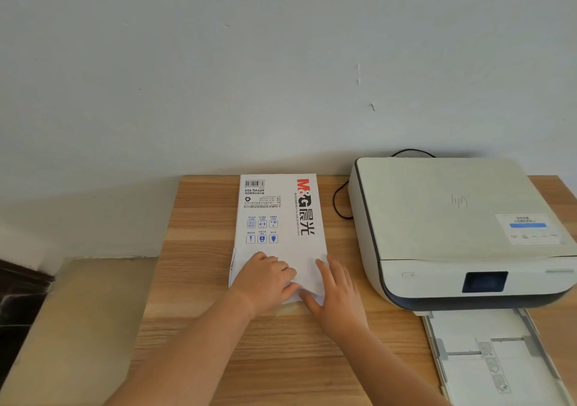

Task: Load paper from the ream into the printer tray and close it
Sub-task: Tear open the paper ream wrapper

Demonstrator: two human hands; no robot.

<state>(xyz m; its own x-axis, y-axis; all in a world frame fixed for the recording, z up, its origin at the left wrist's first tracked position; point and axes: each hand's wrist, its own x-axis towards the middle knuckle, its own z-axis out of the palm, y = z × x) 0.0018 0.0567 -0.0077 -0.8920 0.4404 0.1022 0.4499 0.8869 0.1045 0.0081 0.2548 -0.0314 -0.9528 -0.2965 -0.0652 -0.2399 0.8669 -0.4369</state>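
A white wrapped ream of paper (279, 218) with red and black print lies on the wooden table (199, 312), its long side pointing away from me. My left hand (265, 281) grips the wrapper at the ream's near end with curled fingers. My right hand (335, 296) lies beside it on the near right corner, fingers fairly straight on the wrapper flap. A white printer (452, 227) stands to the right with its lid down. Its paper tray (496, 355) is pulled out toward me and looks bare inside.
A black cable (338, 201) loops on the table between ream and printer. The table stands against a pale wall. A lower beige surface (71, 318) adjoins its left edge, with something dark at the far left.
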